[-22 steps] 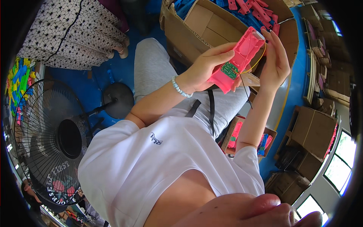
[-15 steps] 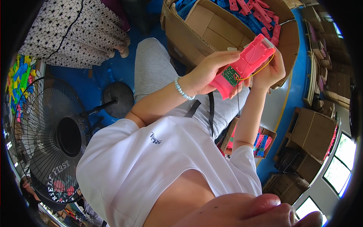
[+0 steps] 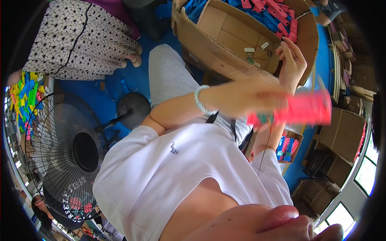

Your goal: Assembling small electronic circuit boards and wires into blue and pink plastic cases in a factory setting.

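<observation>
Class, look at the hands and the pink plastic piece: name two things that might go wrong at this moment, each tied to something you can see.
1. The left hand carries the pink plastic piece in a blurred sweep, so it might slip out and fall.
2. A thin wire hangs from the piece near the raised right hand; it could snag on fingers or on the cardboard box rim and tear loose.

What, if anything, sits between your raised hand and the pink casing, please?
Nothing visible does. The right hand is raised just above the blurred pink casing, which the left hand holds, with only open air between them.
</observation>
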A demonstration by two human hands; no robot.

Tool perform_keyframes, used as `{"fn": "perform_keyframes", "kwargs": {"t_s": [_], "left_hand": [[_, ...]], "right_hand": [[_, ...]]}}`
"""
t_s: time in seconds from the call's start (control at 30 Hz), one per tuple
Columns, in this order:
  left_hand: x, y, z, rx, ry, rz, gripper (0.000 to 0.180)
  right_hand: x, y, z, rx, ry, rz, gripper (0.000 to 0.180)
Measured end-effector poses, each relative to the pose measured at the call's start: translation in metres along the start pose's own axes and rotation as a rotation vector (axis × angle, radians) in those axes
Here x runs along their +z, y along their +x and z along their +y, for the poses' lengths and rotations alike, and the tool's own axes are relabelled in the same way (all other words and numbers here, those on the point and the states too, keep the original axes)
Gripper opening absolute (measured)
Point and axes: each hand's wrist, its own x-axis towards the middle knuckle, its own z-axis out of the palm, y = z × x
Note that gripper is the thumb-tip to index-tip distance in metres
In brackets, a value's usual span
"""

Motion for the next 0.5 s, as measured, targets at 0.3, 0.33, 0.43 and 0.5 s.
{"fn": "perform_keyframes", "kwargs": {"t_s": [0.3, 0.33, 0.43, 0.5], "left_hand": [[-0.024, -0.006, -0.026, -0.171, -0.63, 0.397, 0.048], [-0.023, -0.011, -0.025, -0.191, -0.643, 0.423, 0.049], [-0.02, -0.006, -0.024, -0.175, -0.676, 0.391, 0.048], [-0.018, -0.009, -0.021, -0.139, -0.504, 0.434, 0.045]], "right_hand": [[0.022, -0.024, -0.041, -0.503, -0.008, -0.141, 0.037], [0.025, -0.022, -0.031, -0.539, -0.078, -0.117, 0.031], [0.026, -0.018, -0.029, -0.648, -0.248, 0.026, 0.018], [0.031, -0.019, -0.011, -0.693, -0.475, 0.058, 0.02]]}}
